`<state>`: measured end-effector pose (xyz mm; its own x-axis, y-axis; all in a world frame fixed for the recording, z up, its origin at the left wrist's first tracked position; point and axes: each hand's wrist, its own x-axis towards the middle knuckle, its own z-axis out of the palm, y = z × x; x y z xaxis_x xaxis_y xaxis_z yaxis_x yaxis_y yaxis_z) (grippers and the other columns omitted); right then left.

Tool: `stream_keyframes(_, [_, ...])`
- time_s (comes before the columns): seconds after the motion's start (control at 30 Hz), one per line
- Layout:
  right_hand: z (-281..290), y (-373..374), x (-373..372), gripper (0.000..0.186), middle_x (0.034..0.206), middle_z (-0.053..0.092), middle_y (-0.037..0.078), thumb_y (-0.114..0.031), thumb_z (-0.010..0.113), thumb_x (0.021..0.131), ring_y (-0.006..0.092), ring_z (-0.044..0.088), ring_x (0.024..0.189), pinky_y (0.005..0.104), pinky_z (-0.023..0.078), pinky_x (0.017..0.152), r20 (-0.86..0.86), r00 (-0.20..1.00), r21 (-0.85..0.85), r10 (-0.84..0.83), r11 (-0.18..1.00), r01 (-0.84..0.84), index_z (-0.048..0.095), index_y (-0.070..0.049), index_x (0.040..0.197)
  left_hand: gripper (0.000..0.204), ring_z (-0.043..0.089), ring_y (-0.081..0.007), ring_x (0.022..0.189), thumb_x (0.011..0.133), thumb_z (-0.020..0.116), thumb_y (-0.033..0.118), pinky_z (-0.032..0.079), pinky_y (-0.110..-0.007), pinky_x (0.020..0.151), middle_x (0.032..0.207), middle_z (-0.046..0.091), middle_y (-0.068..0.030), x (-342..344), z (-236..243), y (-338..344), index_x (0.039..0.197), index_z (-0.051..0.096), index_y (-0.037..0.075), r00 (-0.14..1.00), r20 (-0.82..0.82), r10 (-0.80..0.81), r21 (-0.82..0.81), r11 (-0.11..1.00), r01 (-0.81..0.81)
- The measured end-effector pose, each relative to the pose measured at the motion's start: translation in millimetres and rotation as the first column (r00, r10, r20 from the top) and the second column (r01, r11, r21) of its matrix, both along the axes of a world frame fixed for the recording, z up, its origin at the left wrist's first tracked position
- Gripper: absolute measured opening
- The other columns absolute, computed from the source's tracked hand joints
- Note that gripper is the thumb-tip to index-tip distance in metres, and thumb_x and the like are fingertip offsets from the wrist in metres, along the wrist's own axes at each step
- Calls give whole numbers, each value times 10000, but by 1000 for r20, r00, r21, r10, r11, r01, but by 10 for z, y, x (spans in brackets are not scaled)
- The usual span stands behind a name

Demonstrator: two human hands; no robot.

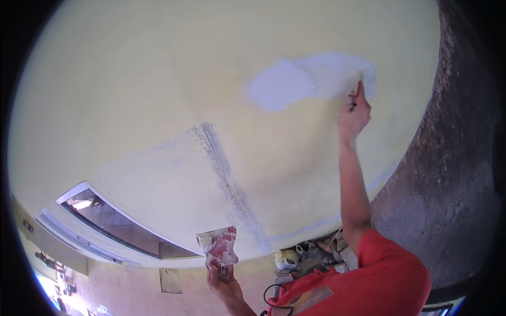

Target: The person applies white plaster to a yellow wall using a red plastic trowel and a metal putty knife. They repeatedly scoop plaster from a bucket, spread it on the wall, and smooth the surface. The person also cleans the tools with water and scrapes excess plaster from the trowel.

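My right arm reaches up to the pale yellow wall (274, 174). My right hand (354, 118) is closed with its index finger stretched toward the right end of a white putty patch (282, 87). A small part of something shows between its fingers, but I cannot make out what it is. Low in front of me, my left hand (225, 287) grips a putty knife (219, 246) by its handle, blade upward. White putty and reddish smears cover that blade, which is apart from the wall patch.
A rough grey vertical band (216, 152) runs down the wall below the patch. At lower left is a white-framed opening (121, 224). Bags and odds and ends (295, 256) lie at the wall's foot. A dark rough wall (432, 195) stands on the right.
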<state>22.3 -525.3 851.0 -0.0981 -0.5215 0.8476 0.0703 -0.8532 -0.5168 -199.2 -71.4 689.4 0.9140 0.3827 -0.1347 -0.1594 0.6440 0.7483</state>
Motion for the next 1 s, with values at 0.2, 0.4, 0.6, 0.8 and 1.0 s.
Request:
stream_keyframes(0.2, [127, 1669, 396, 592, 1383, 588, 279, -144, 660, 890, 425, 564, 1250, 495, 451, 1018, -23, 990, -343, 142, 929, -141, 528, 28, 1442, 475, 614, -252, 1217, 1008, 634, 248, 562, -359, 981, 1329, 607, -140, -60, -17, 52, 1379, 529, -28, 1000, 25, 13, 14, 1000, -14])
stream_keyframes(0.4, [-399, 2867, 1102, 900, 1585, 407, 247, -130, 867, 705, 435, 499, 1163, 480, 516, 922, -58, 868, -366, 493, 799, -478, 486, -105, 1521, 459, 598, -229, 1182, 1014, 627, 299, 497, -360, 961, 1266, 625, -100, -96, -375, -98, 1341, 559, -16, 975, -15, 221, 22, 975, -221])
stream_keyframes(0.6, [-712, 3168, 1029, 754, 1532, 480, 220, -33, 790, 749, 391, 551, 1146, 455, 521, 928, -181, 780, -364, 599, 696, -619, 536, -62, 1459, 475, 578, -192, 1185, 1020, 624, 335, 471, -318, 947, 1297, 596, -75, -78, -503, -177, 1348, 546, -1, 953, -24, 302, 84, 950, -299])
stream_keyframes(0.8, [-657, 1752, 107, 318, 1311, 690, 174, -101, 599, 1034, 241, 691, 1144, 338, 535, 979, 12, 687, -207, 726, 674, -709, 637, -18, 1339, 349, 647, -158, 843, 944, 667, 104, 575, -342, 826, 1135, 678, -84, -169, -704, 188, 1273, 588, 15, 982, 86, 169, -131, 979, -157])
stream_keyframes(1.0, [-1002, -994, -16, 311, 963, 758, 111, -144, 636, 980, 181, 665, 776, 366, 534, 737, 286, 938, 349, 194, 891, -291, 695, 17, 1239, 457, 594, -196, 1167, 1016, 636, 309, 504, -309, 948, 1283, 603, -85, -68, -356, 57, 1338, 550, -4, 975, -32, 219, 103, 971, -215])
